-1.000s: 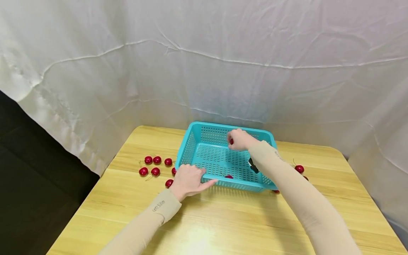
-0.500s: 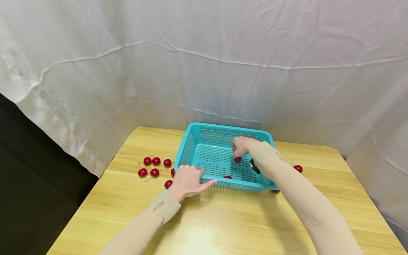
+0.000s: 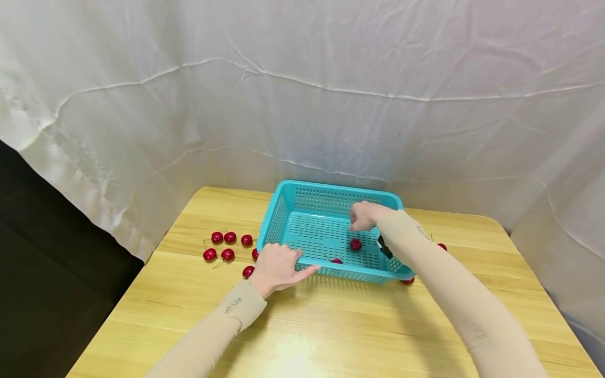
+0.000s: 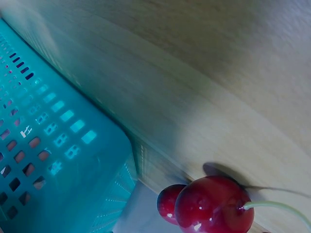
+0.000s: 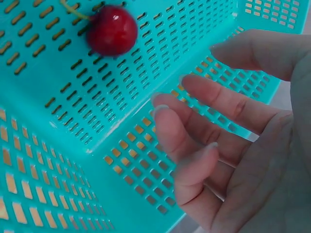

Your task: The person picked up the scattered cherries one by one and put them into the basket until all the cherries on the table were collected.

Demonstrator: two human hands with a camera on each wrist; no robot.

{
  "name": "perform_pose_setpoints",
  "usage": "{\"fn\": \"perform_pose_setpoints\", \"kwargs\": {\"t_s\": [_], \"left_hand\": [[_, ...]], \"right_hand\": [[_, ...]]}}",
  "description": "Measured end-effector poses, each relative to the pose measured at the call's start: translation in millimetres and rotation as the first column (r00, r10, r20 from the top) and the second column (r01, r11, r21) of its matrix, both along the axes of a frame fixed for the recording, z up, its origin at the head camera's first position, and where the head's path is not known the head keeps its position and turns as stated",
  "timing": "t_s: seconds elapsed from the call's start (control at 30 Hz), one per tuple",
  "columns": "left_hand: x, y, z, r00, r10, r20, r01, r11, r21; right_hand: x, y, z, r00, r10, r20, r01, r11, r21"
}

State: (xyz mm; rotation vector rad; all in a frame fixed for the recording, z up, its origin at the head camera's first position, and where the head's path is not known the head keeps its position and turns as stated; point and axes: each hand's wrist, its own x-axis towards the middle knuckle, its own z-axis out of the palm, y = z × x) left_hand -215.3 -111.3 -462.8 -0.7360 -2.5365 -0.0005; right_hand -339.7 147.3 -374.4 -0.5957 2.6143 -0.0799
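The head view shows the dropped cherry (image 3: 355,244) on the floor of the turquoise slotted basket (image 3: 340,187), below the right hand (image 3: 365,216); a second ago it was between that hand's fingers, higher and nearer the far wall. The right wrist view shows those fingers loosely bent, thumb apart, holding nothing. The left hand (image 3: 278,265) grips the basket's near left corner, as before, fingers over the rim and thumb along the near side. The dropped cherry is round, deep red and glossy; a second cherry (image 3: 336,261) lies by the near wall, partly hidden.
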Motion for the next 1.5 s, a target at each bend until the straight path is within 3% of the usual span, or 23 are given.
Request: {"fn": "perform_pose_setpoints", "kwargs": {"t_s": [0.4,0.63,0.8,0.97,1.2,1.5], "left_hand": [[-0.5,-0.2,-1.0,1.000,-0.002,0.009,0.002,1.000,-0.003],[-0.4,-1.2,1.4,1.000,0.014,0.018,-0.013,1.000,-0.016],[-1.3,-1.3,0.5,1.000,0.008,0.006,-0.008,1.000,-0.005],[-2.0,-1.0,1.0,1.000,0.007,0.012,-0.007,1.000,-0.001],[-2.6,0.6,0.6,1.000,0.009,0.019,-0.009,1.000,-0.006],[-2.5,-0.8,-0.8,1.000,0.011,0.013,-0.011,1.000,-0.010]], "right_hand": [[14.5,28.6,12.2,0.999,0.015,-0.049,-0.016,1.000,-0.017],[25.6,52.6,20.3,0.995,0.019,-0.093,-0.031,0.992,-0.126],[37.0,70.7,22.4,0.983,0.017,-0.185,-0.055,0.978,-0.203],[51.7,90.8,21.3,0.968,-0.016,-0.251,-0.056,0.959,-0.277],[75.0,124.6,16.0,0.955,-0.116,-0.274,0.001,0.921,-0.388],[98.3,167.5,-2.4,0.921,-0.209,-0.329,0.045,0.895,-0.444]]}}
